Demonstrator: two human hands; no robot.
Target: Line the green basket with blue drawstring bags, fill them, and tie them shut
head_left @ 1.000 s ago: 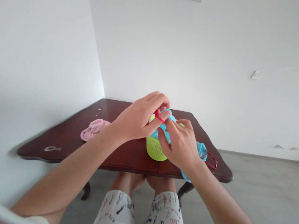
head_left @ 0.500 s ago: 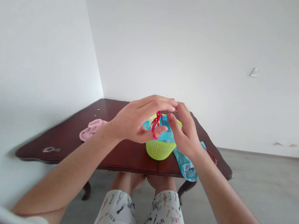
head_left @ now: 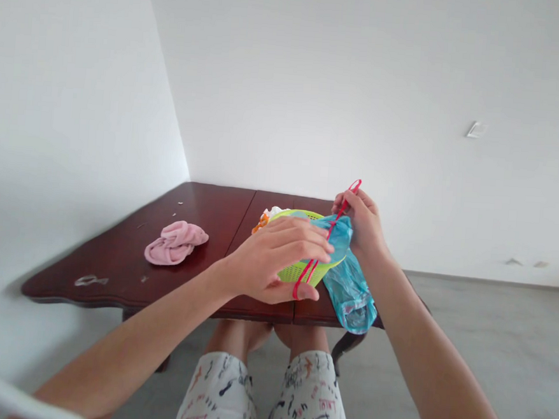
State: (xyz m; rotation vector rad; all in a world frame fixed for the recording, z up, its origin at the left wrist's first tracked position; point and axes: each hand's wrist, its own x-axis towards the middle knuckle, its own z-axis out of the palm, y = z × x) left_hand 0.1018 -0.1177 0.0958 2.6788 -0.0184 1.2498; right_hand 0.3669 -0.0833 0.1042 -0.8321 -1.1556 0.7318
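Note:
My left hand [head_left: 276, 258] curls over the front of a lime-green plastic basket [head_left: 304, 273], with a red strap [head_left: 307, 273] of a blue plastic bag [head_left: 348, 283] hooked around its fingers. My right hand [head_left: 361, 220] is raised at the basket's right side, pinching another length of red strap [head_left: 344, 201]. The bag covers the right part of the basket's rim and hangs down past it. White and orange items [head_left: 268, 215] show at the basket's far left opening, partly hidden by the rim.
A crumpled pink cloth [head_left: 174, 243] lies on the dark reddish-brown wooden table [head_left: 112, 268] left of the basket. The table meets white walls at the left and back. My knees and patterned shorts are below its near edge.
The bag has shifted from the basket's top toward the right, uncovering white and orange contents. My hands have moved apart, and my right hand has risen up and to the right, drawing the red strap.

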